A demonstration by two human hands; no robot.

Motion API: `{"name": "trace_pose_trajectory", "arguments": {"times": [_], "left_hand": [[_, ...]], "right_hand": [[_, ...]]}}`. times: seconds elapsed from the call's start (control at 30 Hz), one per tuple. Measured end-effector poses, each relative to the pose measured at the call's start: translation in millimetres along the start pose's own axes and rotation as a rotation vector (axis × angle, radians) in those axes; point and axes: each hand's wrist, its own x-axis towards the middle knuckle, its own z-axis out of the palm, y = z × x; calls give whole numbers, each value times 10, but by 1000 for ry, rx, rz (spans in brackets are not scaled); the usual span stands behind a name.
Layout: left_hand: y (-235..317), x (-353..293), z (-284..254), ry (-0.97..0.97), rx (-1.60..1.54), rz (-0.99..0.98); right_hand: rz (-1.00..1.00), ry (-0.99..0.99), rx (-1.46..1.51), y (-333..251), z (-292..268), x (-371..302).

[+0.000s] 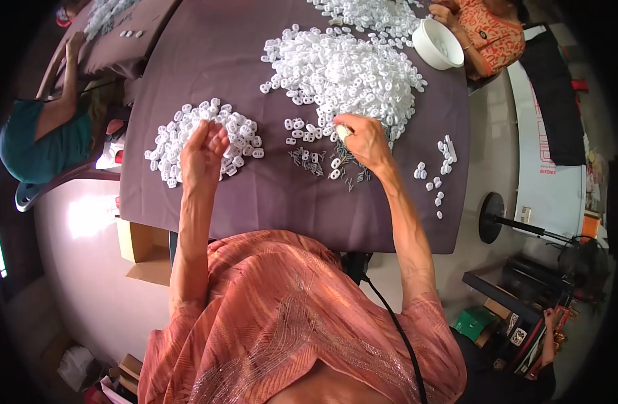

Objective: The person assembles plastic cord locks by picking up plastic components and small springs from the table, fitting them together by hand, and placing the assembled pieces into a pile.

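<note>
Your right hand [366, 143] clamps a pale object [343, 132] beside grey pins [316, 166] — probably spread close for easy reach; your left hand [204, 158] curls over white pieces [169, 145] — grip unclear.

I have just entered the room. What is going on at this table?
A person in a reddish top is working at a cloth-covered table. The left hand, loosely curled, is over a smaller pile of white pieces; whether it holds one is hard to tell. The right hand has a pale object in its grip, its kind unclear, at the near edge of a larger white heap, with small grey pins scattered nearby. Another person in an orange patterned top is beside a white bowl.
</note>
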Motion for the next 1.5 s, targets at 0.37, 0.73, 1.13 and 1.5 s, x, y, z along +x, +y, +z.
{"name": "trace_pose_trajectory", "arguments": {"times": [0.37, 0.73, 1.13, 1.5], "left_hand": [[-72, -165, -65, -61, 195, -230], [-355, -198, 494, -337, 739, 9], [-752, -332, 572, -559, 556, -381], [-727, -514, 521, -539, 596, -378]], "right_hand": [[-207, -78, -298, -75, 349, 370], [-456, -42, -301, 0, 468, 422], [-443, -80, -101, -367, -38, -168], [-115, 4, 429, -374, 120, -446]]}}
